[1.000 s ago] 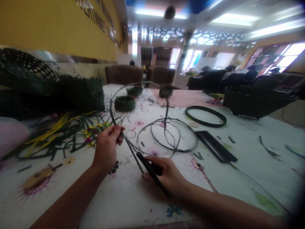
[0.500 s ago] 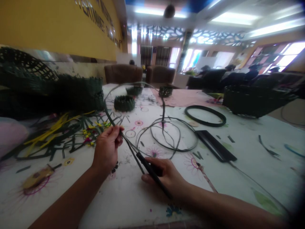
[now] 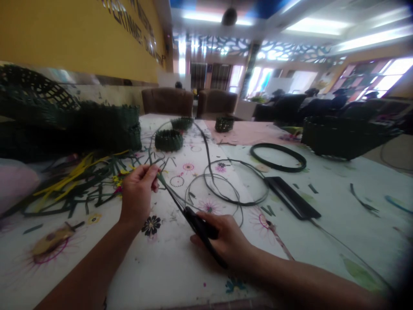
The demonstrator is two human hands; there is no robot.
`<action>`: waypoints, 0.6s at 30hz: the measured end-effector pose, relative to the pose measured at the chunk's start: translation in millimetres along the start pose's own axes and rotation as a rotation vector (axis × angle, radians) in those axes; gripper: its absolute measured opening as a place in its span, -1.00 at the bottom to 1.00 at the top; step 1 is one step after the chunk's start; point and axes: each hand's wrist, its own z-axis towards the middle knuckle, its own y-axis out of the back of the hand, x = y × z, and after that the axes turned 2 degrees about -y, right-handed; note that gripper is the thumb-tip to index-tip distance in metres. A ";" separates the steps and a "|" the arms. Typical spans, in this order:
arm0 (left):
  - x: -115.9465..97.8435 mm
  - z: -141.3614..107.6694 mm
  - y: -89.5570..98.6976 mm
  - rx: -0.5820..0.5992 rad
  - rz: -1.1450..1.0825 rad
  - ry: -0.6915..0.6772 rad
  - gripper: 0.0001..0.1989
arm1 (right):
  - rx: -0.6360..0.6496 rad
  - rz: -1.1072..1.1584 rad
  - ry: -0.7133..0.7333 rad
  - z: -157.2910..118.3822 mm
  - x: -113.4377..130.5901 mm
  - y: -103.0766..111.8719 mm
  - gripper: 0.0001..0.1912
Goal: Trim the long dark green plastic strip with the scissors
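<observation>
Pinched between the thumb and fingers of my left hand (image 3: 137,191) is a dark green strip (image 3: 169,189) of flat weaving material. It runs down to the right, while a long loop of it arches away over the table. My right hand (image 3: 227,239) is closed around a black two-handled tool (image 3: 204,237), which looks like pliers. The tool's tip meets the lower part of the strip; whether the jaws grip it is too blurred to tell. Thin coils (image 3: 238,200) of the same material lie just beyond my right hand.
Green and yellow strips (image 3: 80,172) are heaped at left, before large dark woven baskets (image 3: 109,127). Small woven rings (image 3: 168,141) stand further back. A dark hoop (image 3: 278,157), a black rectangular frame (image 3: 293,198) and a big basket (image 3: 345,135) are at right.
My left hand has shifted slightly left and down with the strip, and its loop has swung left. The tool's two handles now show spread apart in my right hand.
</observation>
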 end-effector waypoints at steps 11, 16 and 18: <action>-7.6 -15.9 -11.0 0.035 -0.054 0.088 -0.82 | 0.023 0.041 -0.023 1.3 -4.3 2.0 -0.61; -10.8 -15.2 -12.1 0.041 -0.135 0.184 -0.81 | 0.054 0.141 0.014 -1.3 -1.1 0.9 -0.73; -10.2 -14.1 -11.4 0.049 -0.175 0.224 -0.81 | 0.067 0.149 0.021 -2.9 0.9 0.9 -0.80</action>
